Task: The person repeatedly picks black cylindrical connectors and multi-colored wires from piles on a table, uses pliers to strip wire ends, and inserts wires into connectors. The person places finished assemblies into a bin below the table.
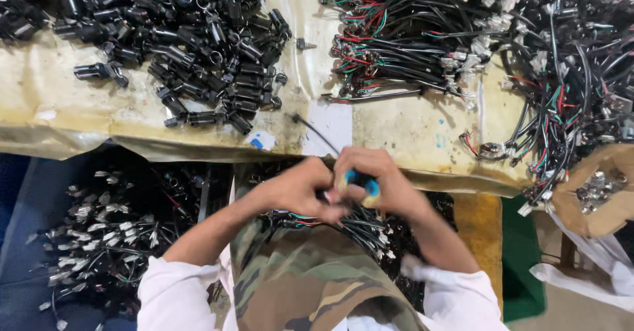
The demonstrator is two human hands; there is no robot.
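My left hand (297, 187) and my right hand (383, 182) meet at the table's near edge, above my lap. The right hand grips a tool with a blue and yellow handle (365, 184). The left hand pinches a thin black cable (316, 133) that runs up onto the table, along with a small dark part I cannot make out. A bundle of black, red and green wires (356, 228) lies in my lap under both hands.
A heap of black cylindrical parts (198, 47) covers the table's far left. Tangled wire harnesses (409, 34) spread over the far right. A brown bag of metal pieces (598, 189) sits at the right. More finished wires (99, 225) lie low left.
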